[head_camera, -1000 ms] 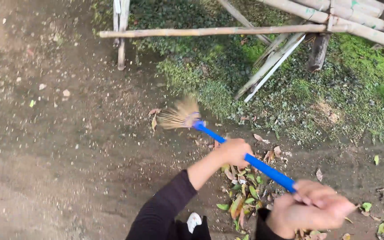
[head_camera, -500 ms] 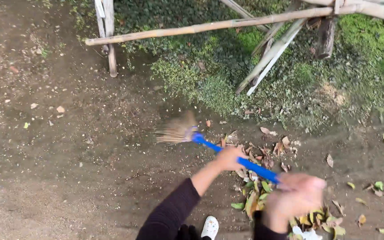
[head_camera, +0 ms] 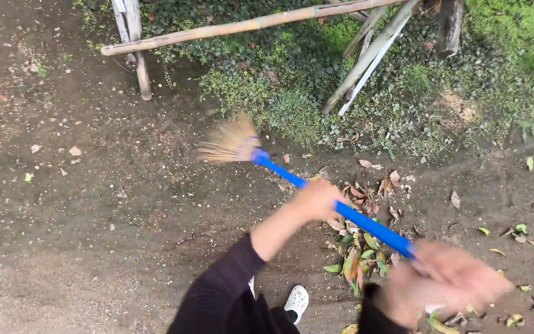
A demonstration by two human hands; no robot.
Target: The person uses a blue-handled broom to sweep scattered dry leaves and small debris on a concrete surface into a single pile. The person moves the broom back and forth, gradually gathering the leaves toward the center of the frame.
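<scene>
One broom (head_camera: 292,173), w/ a blue handle and a straw-coloured head. Two hands on it. Left hand (head_camera: 318,199) sits mid-handle, grip closed round the blue shaft. Right hand (head_camera: 446,281) is at the near end of the handle, heavily blurred; it's wrapped on the shaft as far as can be told, but single fingers can't be made out. Broom runs diagonally from lower right up to the left, its head over bare dirt ground (head_camera: 81,204) just short of the green patch; head is blurred too, so can't tell if the bristles touch the soil.

One loose pile of leaves (head_camera: 360,247), brown, yellow and green mixed, lies under and beside the handle between the two hands; too many and too overlapped to count. A few stray leaves are scattered to the right, approx. five or six, small.

One white shoe (head_camera: 296,301) shows at the bottom edge, between the dark sleeves; only its toe part is seen, rest hidden by the arm.

Fence (head_camera: 230,28) at top: one long horiz. bamboo pole, at least three slanted poles leaning right of centre, two short uprights at left, one dark post top right. All cut off by the upper edge. Low green ground cover (head_camera: 292,74) grows beneath it.

No containers in view.
</scene>
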